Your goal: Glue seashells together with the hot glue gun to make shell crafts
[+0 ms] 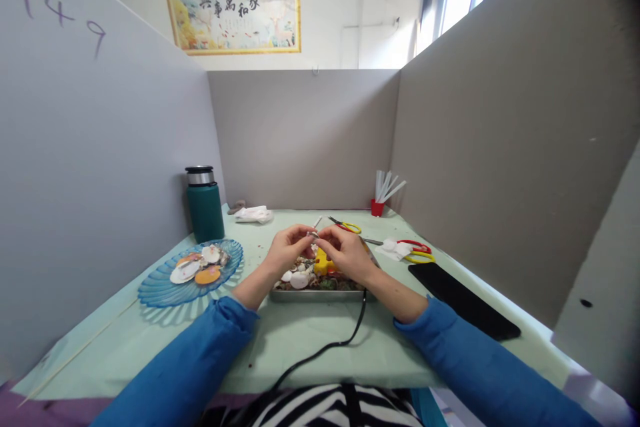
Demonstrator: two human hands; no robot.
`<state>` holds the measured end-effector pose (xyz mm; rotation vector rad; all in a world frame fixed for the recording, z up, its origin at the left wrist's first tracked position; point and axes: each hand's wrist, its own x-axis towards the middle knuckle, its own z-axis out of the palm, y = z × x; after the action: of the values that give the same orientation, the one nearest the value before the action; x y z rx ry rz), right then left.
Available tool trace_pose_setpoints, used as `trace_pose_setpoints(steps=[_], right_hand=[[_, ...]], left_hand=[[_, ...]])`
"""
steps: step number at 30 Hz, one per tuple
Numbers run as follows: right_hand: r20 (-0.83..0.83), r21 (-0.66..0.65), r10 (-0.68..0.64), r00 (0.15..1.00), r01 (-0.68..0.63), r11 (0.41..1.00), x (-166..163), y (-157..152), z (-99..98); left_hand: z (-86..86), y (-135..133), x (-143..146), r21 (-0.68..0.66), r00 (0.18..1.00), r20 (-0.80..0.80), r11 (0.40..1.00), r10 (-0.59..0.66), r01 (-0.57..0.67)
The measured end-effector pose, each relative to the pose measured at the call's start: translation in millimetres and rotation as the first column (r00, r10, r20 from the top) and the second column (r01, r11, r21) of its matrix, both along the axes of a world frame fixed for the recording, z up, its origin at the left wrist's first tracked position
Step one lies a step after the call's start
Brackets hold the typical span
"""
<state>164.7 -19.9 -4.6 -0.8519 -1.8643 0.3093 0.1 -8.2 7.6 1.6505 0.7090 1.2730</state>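
Observation:
My left hand (289, 248) and my right hand (344, 250) meet above a metal tray (320, 294) of shells and small stones. Both hands pinch a small object (314, 234) between their fingertips; a thin stick pokes up from it. It is too small to name. A yellow tool (323, 261) with a black cord (320, 347) lies in the tray under my right hand. White shells (299, 279) lie at the tray's left end.
A blue glass plate (165, 290) with shells stands at the left, a green flask (205, 207) behind it. Yellow scissors (350, 227), red-and-yellow scissors (417, 251), a black phone (463, 300), a red cup of sticks (379, 203) and a white cloth (254, 214) lie around. Partition walls enclose the desk.

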Motion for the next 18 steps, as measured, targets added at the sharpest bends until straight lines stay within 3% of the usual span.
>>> trace_pose_setpoints(steps=[6, 12, 18], right_hand=[[-0.010, 0.005, -0.011, 1.000, 0.011, 1.000, 0.6, -1.4, 1.0], [0.010, 0.017, -0.047, 0.999, 0.047, 0.999, 0.4, -1.1, 2.2], [0.003, 0.024, -0.046, 0.999, 0.046, 0.999, -0.9, -0.8, 2.5]], left_hand=[[-0.6, 1.1, -0.4, 0.015, 0.999, -0.023, 1.000, 0.027, -0.027], [-4.6, 3.2, -1.0, 0.095, 0.983, -0.160, 0.993, 0.089, -0.075], [-5.5, 4.4, 0.9, 0.063, 0.994, -0.085, 0.996, 0.075, -0.069]])
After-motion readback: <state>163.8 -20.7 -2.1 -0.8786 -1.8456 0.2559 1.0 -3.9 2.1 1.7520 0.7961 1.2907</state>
